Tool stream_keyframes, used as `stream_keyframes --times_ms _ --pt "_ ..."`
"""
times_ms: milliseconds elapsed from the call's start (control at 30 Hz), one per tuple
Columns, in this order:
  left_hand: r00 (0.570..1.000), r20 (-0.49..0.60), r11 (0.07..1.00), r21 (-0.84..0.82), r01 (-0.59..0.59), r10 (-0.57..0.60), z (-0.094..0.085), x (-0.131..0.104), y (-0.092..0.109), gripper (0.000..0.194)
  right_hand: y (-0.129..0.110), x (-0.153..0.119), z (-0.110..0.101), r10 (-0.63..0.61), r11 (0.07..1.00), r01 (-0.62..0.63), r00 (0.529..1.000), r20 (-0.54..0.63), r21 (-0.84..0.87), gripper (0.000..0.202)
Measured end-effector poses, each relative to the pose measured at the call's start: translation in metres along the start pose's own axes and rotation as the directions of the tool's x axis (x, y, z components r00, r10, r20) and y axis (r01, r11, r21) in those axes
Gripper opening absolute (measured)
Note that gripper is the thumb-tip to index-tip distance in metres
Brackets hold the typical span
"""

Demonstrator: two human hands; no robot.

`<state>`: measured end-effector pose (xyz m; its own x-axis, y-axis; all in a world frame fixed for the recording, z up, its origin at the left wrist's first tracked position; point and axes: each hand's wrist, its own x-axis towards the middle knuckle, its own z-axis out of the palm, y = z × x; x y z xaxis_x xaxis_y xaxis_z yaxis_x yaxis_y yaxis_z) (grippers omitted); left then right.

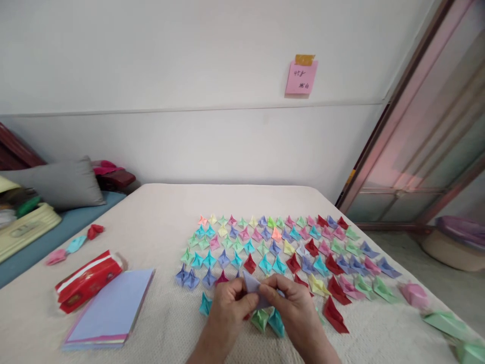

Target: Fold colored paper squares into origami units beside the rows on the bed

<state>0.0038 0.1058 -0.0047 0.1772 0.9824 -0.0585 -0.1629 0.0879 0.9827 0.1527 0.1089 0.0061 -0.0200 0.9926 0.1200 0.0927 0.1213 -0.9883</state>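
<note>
Between my two hands is a small folded piece of lavender paper (250,282), its pointed tip sticking up. My left hand (232,303) pinches its left side between thumb and fingers. On the right side, my right hand (290,301) pinches the same paper, thumb and fingertips close to the left thumb. Rows of small folded paper boats in several colours spread beyond and around the hands. A green boat (259,319) and a teal boat (276,322) lie just below the hands, and a teal one (205,304) sits beside the left wrist. Some boats are hidden behind my hands.
A stack of coloured paper sheets (109,306) lies at the left, with a red packet (89,280) resting partly on it. Three folded pieces, one of them red (94,231), lie farther left. A pink note (301,77) is taped to the wall. A lidded bin (454,240) stands right.
</note>
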Motion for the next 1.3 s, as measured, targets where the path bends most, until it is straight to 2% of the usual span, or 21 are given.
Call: stream_keyframes --times_ms 200,333,433,500,567,633,800,900,1033,1167,1300 --pt "0.995 -0.095 1.000 -0.007 -0.013 0.012 -0.007 0.003 0.002 0.025 -0.008 0.001 -0.006 0.028 0.991 -0.013 0.993 0.115 -0.130 0.028" --pt "0.994 -0.093 0.998 0.022 -0.054 0.056 -0.008 0.003 0.010 0.024 -0.006 0.001 -0.006 -0.012 0.961 0.022 0.999 0.040 -0.275 0.029" --pt "0.992 -0.078 0.994 0.064 -0.092 0.097 -0.006 0.000 0.015 0.021 -0.002 0.000 -0.006 -0.051 0.952 0.058 0.998 0.031 -0.300 0.024" --pt "0.985 -0.096 0.985 0.115 -0.130 0.141 -0.005 -0.001 0.017 0.020 -0.001 -0.002 -0.005 -0.148 0.945 0.138 0.989 -0.014 -0.296 0.014" --pt "0.971 -0.143 0.968 0.192 -0.161 0.190 -0.004 -0.002 0.016 0.019 -0.001 -0.004 -0.005 -0.304 0.907 0.267 0.950 -0.069 -0.325 0.016" --pt "0.957 -0.174 0.946 0.272 -0.178 0.231 -0.003 -0.002 0.014 0.017 -0.002 -0.006 -0.004 -0.416 0.848 0.361 0.907 -0.066 -0.388 0.012" --pt "0.943 -0.154 0.893 0.396 -0.215 0.296 -0.002 -0.002 0.010 0.017 -0.004 -0.010 0.000 -0.486 0.768 0.425 0.874 -0.002 -0.479 0.009" --pt "0.946 -0.126 0.876 0.430 -0.219 0.299 -0.002 -0.002 0.010 0.017 -0.005 -0.011 0.001 -0.461 0.786 0.408 0.888 0.000 -0.464 0.010" --pt "0.952 -0.069 0.859 0.455 -0.236 0.298 -0.003 -0.003 0.010 0.018 -0.007 -0.010 0.001 -0.366 0.874 0.338 0.930 -0.018 -0.349 0.015" --pt "0.957 -0.003 0.864 0.431 -0.260 0.290 -0.004 -0.003 0.010 0.015 -0.015 -0.006 -0.003 -0.223 0.959 0.217 0.975 -0.014 -0.184 0.014" --pt "0.971 0.008 0.906 0.359 -0.227 0.240 -0.001 -0.003 0.012 0.019 -0.020 -0.005 -0.005 -0.081 0.994 0.083 0.996 0.020 -0.072 0.009"
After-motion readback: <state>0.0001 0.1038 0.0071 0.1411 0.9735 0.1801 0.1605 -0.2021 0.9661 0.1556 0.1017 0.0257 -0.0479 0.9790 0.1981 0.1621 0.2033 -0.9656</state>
